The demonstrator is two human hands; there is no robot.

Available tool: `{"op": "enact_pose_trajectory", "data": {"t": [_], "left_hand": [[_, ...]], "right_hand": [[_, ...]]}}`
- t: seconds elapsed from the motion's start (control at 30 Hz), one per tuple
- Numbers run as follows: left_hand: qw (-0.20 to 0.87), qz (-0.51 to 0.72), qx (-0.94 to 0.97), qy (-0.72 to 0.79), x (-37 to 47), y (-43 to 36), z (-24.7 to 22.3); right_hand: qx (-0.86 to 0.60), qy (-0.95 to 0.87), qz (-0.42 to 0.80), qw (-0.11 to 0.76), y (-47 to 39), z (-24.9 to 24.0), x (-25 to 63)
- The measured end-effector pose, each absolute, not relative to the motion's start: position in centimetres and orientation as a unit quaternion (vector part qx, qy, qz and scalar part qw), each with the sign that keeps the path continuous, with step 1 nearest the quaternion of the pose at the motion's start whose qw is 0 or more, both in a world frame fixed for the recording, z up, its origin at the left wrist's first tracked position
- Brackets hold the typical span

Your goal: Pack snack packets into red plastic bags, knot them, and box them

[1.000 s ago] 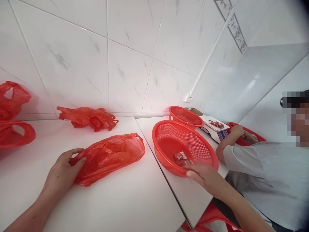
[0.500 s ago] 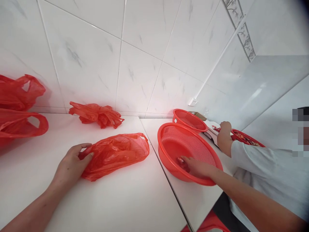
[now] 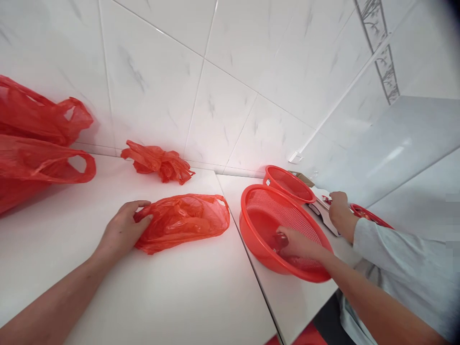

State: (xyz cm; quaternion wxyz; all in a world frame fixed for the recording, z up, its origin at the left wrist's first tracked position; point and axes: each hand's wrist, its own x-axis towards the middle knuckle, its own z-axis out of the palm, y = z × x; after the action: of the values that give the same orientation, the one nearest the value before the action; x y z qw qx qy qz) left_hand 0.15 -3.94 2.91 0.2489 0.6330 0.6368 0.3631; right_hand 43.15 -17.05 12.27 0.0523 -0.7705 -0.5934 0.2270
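Note:
My left hand (image 3: 124, 227) is closed with thumb and fingers on the left end of a thin red plastic bag (image 3: 190, 218), which lies loosely crumpled on the white table. Inside a large red perforated basket (image 3: 251, 239), my right hand (image 3: 296, 243) reaches down to the bottom. Its fingers are curled round small dark red wrapped packets (image 3: 278, 243), partly hidden by the hand.
Full-looking red bags (image 3: 43, 158) stand at the left, and a crumpled red bag (image 3: 161, 163) lies by the tiled wall. Behind my basket is a second red basket (image 3: 289, 184). A co-worker's hand (image 3: 339, 206) is over a white scale (image 3: 325, 215) at the right.
The view has shifted left, so everything sits further right. My right hand has risen slightly and its fingers have curled more round the packets. My left hand keeps hold of the bag.

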Motion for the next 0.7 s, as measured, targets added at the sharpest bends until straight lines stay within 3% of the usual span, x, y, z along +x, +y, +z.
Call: {"op": "enact_pose_trajectory", "data": {"t": [0.13,0.3,0.57,0.7], "left_hand": [[0.248,0.392,0.627,0.626,0.3,-3.9,2.6],[0.262,0.409,0.615,0.621,0.3,-4.1,2.4],[0.285,0.454,0.602,0.592,0.2,-4.2,2.1],[0.289,0.463,0.596,0.589,0.2,-4.1,1.8]], "right_hand": [[-0.745,-0.627,0.175,0.146,-15.2,15.6,41.7],[-0.679,-0.710,0.075,0.169,-13.0,19.3,35.1],[-0.538,-0.839,0.074,0.028,-8.7,16.4,23.0],[-0.484,-0.871,0.086,0.002,-6.9,14.3,20.6]]}}
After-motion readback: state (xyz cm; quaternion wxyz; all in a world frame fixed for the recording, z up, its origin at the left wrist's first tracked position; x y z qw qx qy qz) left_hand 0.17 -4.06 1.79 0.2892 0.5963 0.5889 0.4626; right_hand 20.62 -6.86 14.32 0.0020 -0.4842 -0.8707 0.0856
